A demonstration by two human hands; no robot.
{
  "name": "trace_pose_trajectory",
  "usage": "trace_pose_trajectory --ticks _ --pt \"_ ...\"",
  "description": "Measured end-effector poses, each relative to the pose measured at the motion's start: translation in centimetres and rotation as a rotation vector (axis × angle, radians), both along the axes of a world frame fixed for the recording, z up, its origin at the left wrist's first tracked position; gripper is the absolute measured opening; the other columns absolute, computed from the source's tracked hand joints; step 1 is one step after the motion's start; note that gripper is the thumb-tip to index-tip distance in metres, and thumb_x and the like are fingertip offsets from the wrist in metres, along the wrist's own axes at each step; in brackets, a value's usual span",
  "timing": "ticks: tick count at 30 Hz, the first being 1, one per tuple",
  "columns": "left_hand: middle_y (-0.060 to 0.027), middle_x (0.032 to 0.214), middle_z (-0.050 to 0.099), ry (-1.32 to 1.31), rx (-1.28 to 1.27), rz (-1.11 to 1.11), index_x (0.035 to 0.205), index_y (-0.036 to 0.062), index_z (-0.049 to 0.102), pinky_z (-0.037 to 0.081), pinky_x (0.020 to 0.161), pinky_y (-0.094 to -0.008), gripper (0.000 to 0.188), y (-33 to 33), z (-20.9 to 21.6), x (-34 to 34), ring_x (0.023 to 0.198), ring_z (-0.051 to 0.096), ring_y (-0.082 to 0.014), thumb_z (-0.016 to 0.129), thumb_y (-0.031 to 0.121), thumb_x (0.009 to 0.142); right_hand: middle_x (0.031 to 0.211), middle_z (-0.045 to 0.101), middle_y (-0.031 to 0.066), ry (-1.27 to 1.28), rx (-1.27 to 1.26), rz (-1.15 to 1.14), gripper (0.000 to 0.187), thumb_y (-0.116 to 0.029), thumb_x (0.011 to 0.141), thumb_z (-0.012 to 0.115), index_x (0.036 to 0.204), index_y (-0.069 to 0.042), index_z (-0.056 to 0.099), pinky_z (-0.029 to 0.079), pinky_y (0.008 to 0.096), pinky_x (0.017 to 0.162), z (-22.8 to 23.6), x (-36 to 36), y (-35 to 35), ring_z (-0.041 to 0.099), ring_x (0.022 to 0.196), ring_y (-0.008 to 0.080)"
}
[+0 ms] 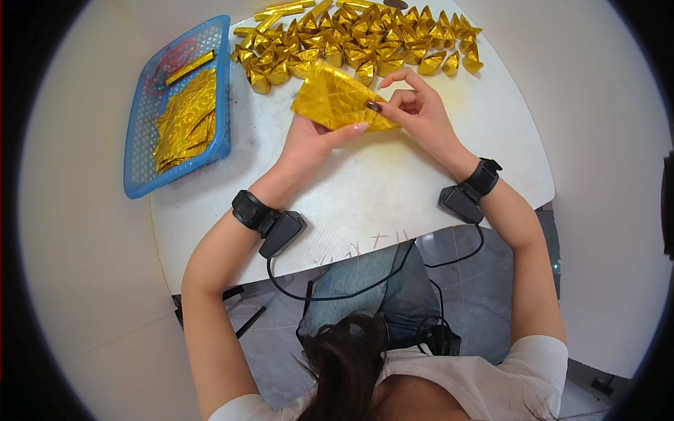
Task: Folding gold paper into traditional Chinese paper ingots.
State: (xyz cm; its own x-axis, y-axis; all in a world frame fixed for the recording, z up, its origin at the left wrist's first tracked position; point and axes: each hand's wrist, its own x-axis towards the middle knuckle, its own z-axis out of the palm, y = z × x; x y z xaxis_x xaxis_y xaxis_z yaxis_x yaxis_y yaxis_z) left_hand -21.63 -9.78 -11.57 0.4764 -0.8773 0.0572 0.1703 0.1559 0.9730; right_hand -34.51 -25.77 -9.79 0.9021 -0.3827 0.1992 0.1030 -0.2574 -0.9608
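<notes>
Pale walls (84, 189) wrap around the scene, and out in front sits a white table (400, 179), its curved right side sweeping toward the person. On its left, a blue basket (223, 116) with latticed sides! Across the far end, a crowd of folded gold pieces (365, 43) bunches up, gold rolls (281, 10) lying behind. Plenty looks done, then, judging by that crowd; what's left appears to be the stack of flat gold sheets (184, 126) in the basket, plus the one in hand, which looks only part-worked.

And that gold sheet (328, 95) is up above the table's middle, just short of the folded crowd. Long axis on a slant: broad end up at far left, tapering down toward the near right. Left hand (309, 140) grasps it, thumb along the near edge, fingers hidden underneath. Right hand (423, 116) pinches the narrow end, dark-nailed thumb on top, index finger arched clear!
</notes>
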Motion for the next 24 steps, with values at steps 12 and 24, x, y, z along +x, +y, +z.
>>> trace_pose_trajectory --ticks 12,24 --pt "-0.0103 0.102 0.067 0.061 -0.020 0.054 0.126 0.0010 0.047 0.053 0.081 -0.0254 0.048 0.0 1.2 0.3 0.091 0.065 -0.0132 0.067 0.000 0.082 0.079 0.067 0.0060 0.156 0.005 0.323 0.026 -0.017 0.086 0.067 0.103 0.003 0.064 0.048 0.0236 0.063 -1.4 0.0 0.1 0.059 0.069 0.0087" --pt "-0.0067 0.108 0.064 0.015 0.023 -0.084 0.120 0.0009 0.052 0.052 0.079 -0.0245 0.030 -0.3 0.7 0.9 0.092 0.063 -0.0104 0.056 0.014 0.093 0.089 0.064 0.0077 -0.003 0.253 0.036 0.034 -0.024 0.095 0.051 0.123 -0.004 0.048 0.048 0.0229 0.064 0.1 -0.1 -0.2 0.060 0.063 0.0115"
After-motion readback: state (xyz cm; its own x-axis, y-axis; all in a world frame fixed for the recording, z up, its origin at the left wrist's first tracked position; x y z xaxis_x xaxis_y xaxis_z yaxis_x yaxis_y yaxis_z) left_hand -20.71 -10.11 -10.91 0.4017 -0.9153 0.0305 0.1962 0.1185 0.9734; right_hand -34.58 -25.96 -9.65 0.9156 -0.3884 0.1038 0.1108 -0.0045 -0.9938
